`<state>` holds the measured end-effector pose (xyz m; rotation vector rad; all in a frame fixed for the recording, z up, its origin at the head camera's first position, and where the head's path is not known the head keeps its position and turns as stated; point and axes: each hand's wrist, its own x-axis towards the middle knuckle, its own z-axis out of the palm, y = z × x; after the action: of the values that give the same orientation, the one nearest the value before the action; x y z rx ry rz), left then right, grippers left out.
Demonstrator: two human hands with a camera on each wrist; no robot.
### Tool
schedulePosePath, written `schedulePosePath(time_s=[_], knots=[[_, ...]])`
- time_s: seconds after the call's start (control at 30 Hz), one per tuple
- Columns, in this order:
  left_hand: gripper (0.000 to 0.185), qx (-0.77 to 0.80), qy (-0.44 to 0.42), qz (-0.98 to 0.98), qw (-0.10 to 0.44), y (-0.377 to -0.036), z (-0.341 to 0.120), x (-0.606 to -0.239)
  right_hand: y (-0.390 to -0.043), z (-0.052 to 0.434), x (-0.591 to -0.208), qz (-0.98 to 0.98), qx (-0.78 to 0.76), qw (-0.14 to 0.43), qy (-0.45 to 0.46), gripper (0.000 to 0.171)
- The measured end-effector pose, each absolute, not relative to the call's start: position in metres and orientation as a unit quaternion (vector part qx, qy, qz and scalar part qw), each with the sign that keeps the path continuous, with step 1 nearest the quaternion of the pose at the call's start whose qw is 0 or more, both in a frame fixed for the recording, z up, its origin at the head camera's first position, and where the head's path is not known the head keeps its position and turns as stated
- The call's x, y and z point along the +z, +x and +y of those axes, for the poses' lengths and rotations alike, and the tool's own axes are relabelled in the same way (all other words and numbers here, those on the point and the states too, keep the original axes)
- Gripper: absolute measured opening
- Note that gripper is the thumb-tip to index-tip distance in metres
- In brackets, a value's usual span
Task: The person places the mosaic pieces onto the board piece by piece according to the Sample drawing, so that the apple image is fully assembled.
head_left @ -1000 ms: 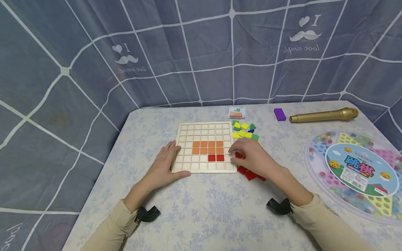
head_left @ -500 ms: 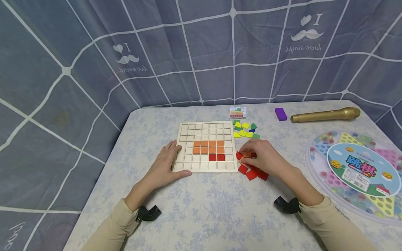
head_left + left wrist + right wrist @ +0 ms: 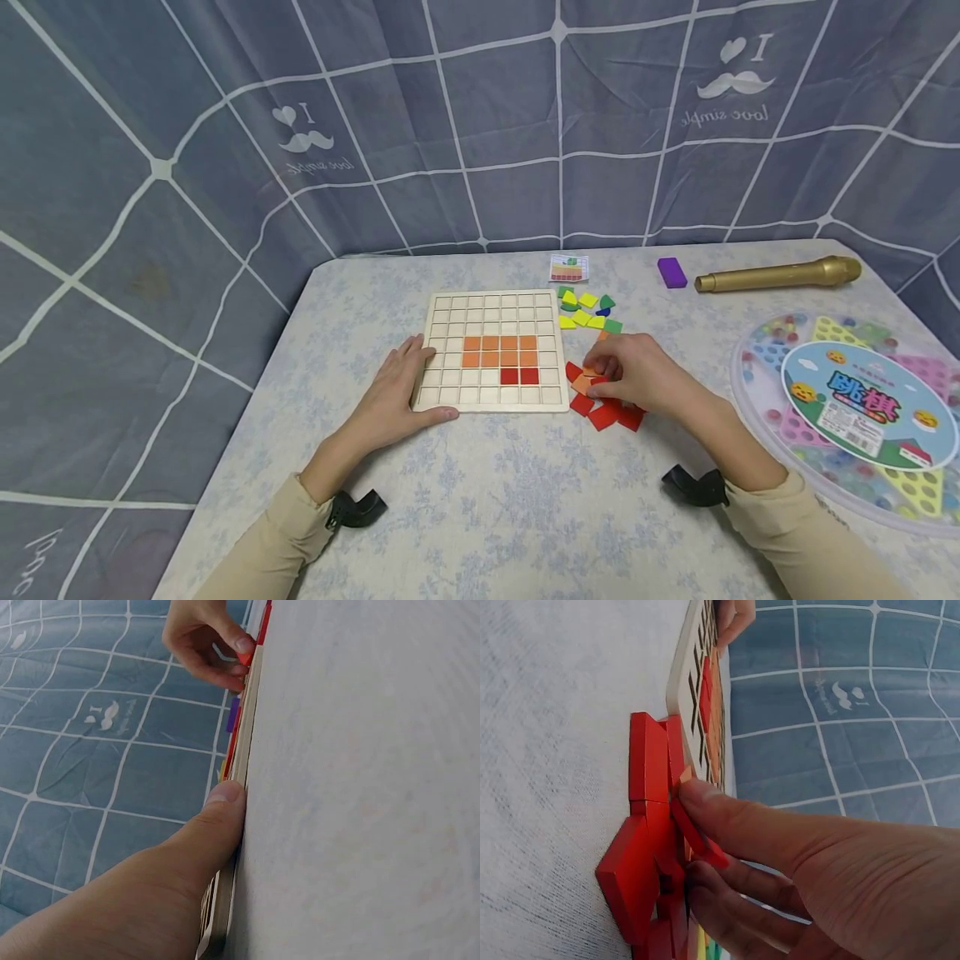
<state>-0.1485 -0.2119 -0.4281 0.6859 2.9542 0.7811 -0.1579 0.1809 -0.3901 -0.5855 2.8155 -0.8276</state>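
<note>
Loose red tiles (image 3: pixel 602 416) beside gridded board (image 3: pixel 491 316)

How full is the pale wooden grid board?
Partly filled: the board holds eight orange square tiles in two rows and, below them in the head view, two red square tiles; the rest that shows is bare wood.

The wooden grid board (image 3: pixel 452 396) is showing cream under orange and red square tiles (image 3: pixel 491 342); the tablecloth (image 3: pixel 480 500) is bearing blue florals, the curtain (image 3: pixel 502 100) white lines on grey-blue.
</note>
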Motion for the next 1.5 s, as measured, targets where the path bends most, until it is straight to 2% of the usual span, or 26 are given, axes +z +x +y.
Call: schedulePosePath(time_s=[0.17,0.33,0.47,0.63,1.17,1.5], knots=[[0.105,0.248,0.219,0.944,0.010,-0.148,-0.210,-0.427,-0.156,0.180,-0.391,0.936,-0.293,0.073,-0.181,0.023],[0.105,0.244,0.220,0.945,0.008,-0.149,-0.211,-0.427,-0.153,0.176,-0.390,0.934,-0.310,0.032,-0.174,0.015],[0.105,0.244,0.221,0.944,0.006,-0.149,-0.212,-0.426,-0.151,0.168,-0.390,0.931,-0.326,-0.003,-0.164,0.014],[0.105,0.244,0.224,0.944,0.006,-0.150,-0.213,-0.428,-0.151,0.153,-0.389,0.916,-0.360,-0.017,-0.177,0.013],[0.103,0.248,0.222,0.943,0.006,-0.148,-0.211,-0.429,-0.155,0.096,-0.398,0.888,-0.395,0.021,-0.234,0.018],[0.104,0.251,0.217,0.943,0.009,-0.148,-0.211,-0.427,-0.152,0.091,-0.408,0.875,-0.411,0.005,-0.255,0.021]])
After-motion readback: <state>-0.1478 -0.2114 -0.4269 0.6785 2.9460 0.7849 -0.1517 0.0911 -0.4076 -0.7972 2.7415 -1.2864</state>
